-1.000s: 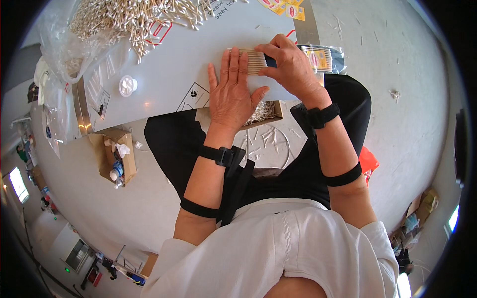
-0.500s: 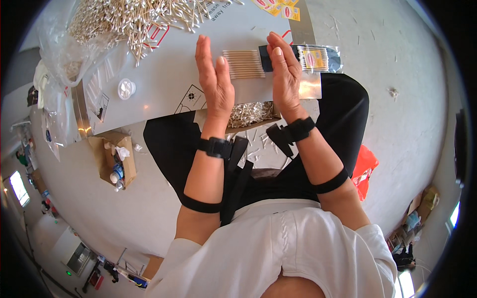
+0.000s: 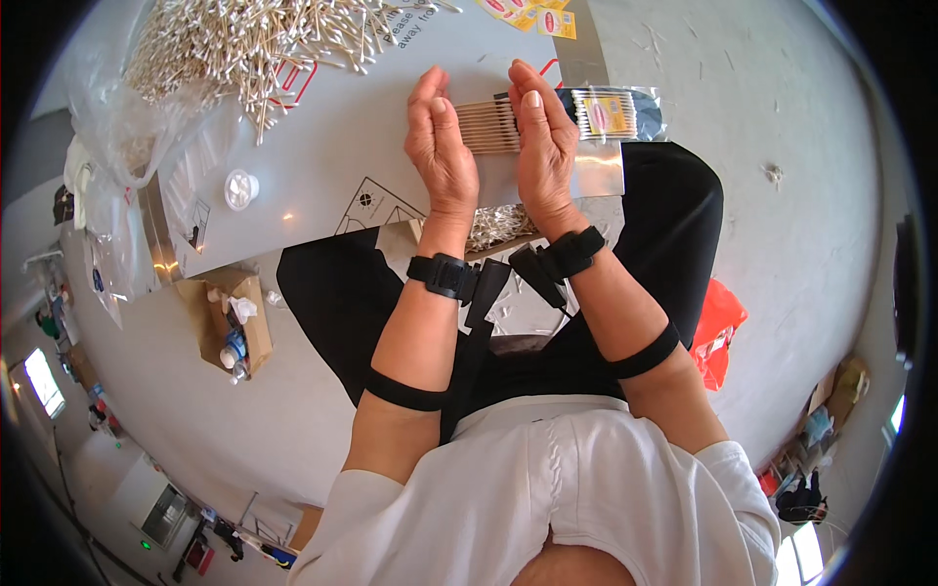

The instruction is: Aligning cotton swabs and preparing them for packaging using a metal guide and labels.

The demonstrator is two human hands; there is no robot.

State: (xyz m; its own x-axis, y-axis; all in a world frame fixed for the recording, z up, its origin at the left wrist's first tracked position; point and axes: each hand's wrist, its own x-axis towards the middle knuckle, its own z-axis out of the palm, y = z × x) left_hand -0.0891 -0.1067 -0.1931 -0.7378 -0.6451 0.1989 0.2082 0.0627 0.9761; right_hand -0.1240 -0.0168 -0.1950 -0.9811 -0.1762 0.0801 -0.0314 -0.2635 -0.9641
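Note:
A flat row of cotton swabs [image 3: 489,128] lies side by side on the grey tabletop, its ends toward my two hands. My left hand [image 3: 445,161] stands on edge at the row's left end, fingers stretched out together, palm facing inward. Across from it, my right hand [image 3: 547,146] is held the same way at the right end, fingers straight. Both hands are open, and their palms seem to touch the swab tips, which they partly hide. Just right of my right hand lies a clear pouch [image 3: 649,112] of swabs with a yellow card [image 3: 608,115].
A large heap of loose cotton swabs [image 3: 234,54] and a clear plastic bag [image 3: 98,117] cover the far left. Nearer stands a small round tub [image 3: 241,188]. Yellow cards [image 3: 556,23] lie at the far edge. Below the table are a box of swabs [image 3: 498,227] and a cardboard box [image 3: 256,327].
My hands have come closer together. The left has moved right to the row's left end, and the right has shifted slightly left. The swabs sit between them.

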